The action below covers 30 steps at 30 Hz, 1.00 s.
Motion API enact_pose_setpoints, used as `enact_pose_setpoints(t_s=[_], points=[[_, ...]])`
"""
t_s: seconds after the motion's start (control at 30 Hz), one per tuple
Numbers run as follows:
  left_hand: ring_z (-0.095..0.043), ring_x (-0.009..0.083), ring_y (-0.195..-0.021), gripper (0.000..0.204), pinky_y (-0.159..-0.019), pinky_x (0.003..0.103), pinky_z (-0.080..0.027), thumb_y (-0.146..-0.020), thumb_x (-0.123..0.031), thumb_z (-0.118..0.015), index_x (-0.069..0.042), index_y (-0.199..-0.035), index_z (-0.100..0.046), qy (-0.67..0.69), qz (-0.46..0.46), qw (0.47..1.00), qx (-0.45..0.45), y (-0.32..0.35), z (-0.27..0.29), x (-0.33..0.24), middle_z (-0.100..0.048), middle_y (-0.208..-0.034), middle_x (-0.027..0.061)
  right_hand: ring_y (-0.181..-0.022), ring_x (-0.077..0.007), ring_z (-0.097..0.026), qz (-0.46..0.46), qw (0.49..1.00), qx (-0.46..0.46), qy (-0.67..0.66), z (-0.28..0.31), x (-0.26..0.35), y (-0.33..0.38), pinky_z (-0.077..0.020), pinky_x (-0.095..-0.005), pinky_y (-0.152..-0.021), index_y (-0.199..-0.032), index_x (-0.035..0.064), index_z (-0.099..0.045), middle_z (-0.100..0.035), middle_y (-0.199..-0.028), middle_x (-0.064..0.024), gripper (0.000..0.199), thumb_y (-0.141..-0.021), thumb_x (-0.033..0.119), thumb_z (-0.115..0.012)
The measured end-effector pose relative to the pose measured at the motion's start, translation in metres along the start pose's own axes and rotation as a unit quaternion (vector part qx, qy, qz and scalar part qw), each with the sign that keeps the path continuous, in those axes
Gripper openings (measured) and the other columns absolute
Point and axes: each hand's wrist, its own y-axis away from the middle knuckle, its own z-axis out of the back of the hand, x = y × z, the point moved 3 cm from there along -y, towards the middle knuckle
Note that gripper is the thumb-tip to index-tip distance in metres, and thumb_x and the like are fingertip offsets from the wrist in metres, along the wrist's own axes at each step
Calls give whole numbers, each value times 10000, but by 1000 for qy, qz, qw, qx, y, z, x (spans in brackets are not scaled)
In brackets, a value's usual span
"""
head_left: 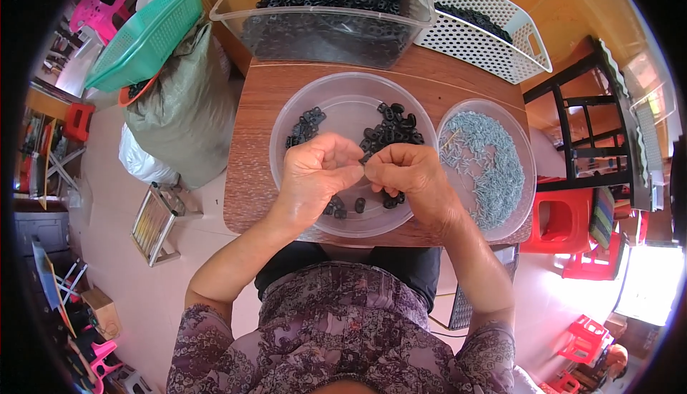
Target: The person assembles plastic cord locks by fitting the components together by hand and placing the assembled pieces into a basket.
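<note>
From where I stand, the fingers (348, 175) of the left hand (308, 176) meet those of the right hand (411, 172), tip to tip, thumbs toward each other. I cannot tell whether either set is closed on anything: a dark spot shows where they meet, which may be a piece or just the heap behind. For work this fine, I would say one hand does best as the steady clamp, while the other makes the small adjustments, pressing straight and lightly so nothing twists out. Holding both hands over the round clear basin (343, 113) seems sensible, since a slip would drop back into it. In there lie the small black oval pieces, a cluster (306, 125) at the left and a bigger heap (393, 128) at the right, with a lone piece (360, 205) near the front; keeping those groups well apart should save mix-ups. Just right of the basin, the shallow clear tub of slim grey screw-like pins (501, 179) sits within easy reach of the right hand, so the elbow need hardly move. Both vessels rest on the brown wooden counter (249, 151), with a deep clear bin (325, 36) of black pieces and a white perforated basket (469, 47) beyond.
</note>
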Motion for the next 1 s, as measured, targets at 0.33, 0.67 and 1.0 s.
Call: enact_pose_setpoints(t_s=[0.33,0.67,1.0], points=[[-561,70,-799,180,-706,207,-468,-792,84,-601,23,-959,-571,-39,-40,998,17,-3,-5,3,-599,-857,34,-633,-62,-495,25,999,-5,34,-1,-5,4,-374,-194,-564,-796,1,-634,-598,-705,-22,137,-784,137,-645],[-572,103,-804,196,-707,239,-475,-829,55,-545,3,-1017,-534,-118,-85,989,-3,-5,-9,14,-592,-857,57,-673,-63,-542,108,990,-86,-4,-5,-14,4,-458,-214,-592,-857,-24,-601,-606,-751,-15,123,-775,43,-664],[-479,56,-616,225,-494,191,-383,-823,-1,-529,-15,-1046,-507,-56,41,998,-8,-5,-9,6,-542,-789,16,-673,-97,-545,223,951,-164,136,-13,-17,11,-464,-251,-597,-923,7,-568,-580,-774,-43,178,-765,3,-649]])
